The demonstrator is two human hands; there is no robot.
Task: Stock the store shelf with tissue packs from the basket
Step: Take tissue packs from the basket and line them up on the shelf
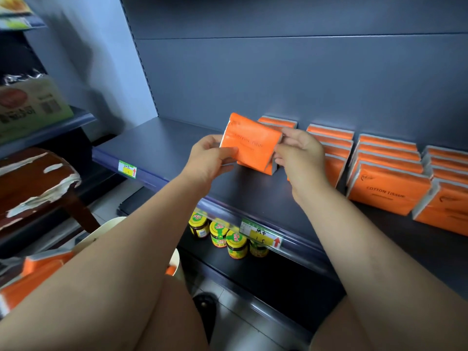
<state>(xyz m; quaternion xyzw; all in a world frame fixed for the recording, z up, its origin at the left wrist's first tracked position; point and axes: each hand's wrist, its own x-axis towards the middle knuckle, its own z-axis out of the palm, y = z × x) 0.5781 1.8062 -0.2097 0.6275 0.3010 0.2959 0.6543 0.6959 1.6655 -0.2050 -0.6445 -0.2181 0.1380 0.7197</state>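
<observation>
Left hand (210, 158) and right hand (296, 150) each pinch 1 end of orange tissue pack (250, 143), on edge at shelf (164, 145), likely to line it up beside standing rows (390, 188).

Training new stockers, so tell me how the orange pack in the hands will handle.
The pack probably squashes easily: its wrapper creases where the right hand pinches its end. It seems light, since the left hand holds the other end by thumb and fingers. Its shiny film may slip, yet stocked packs stand on edge, so it should too.
</observation>
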